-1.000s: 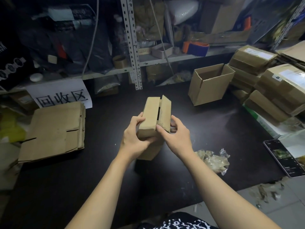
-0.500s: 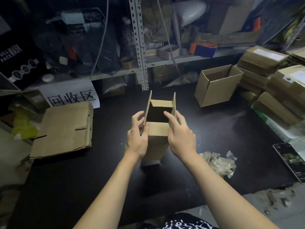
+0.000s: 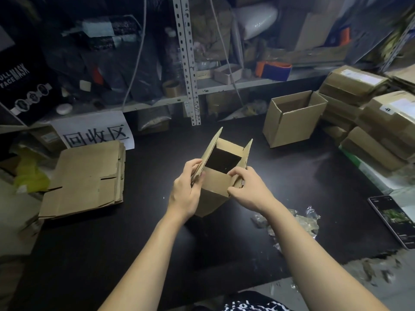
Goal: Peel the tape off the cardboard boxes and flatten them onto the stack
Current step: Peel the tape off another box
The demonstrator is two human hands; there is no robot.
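I hold a small brown cardboard box above the black table, its top open with two long flaps standing up. My left hand grips the box's left side at the base of the left flap. My right hand grips the right side, thumb on the near flap. A stack of flattened boxes lies at the left. A crumpled wad of clear tape lies just right of my right forearm.
An open box stands at the back right, beside piled taped boxes. A phone lies at the table's right edge. A white paper sign leans behind the stack. Cluttered metal shelves line the back.
The box's top flaps were closed a second ago; they have swung open and now stand up. The box tilted slightly and both hands shifted down its sides.
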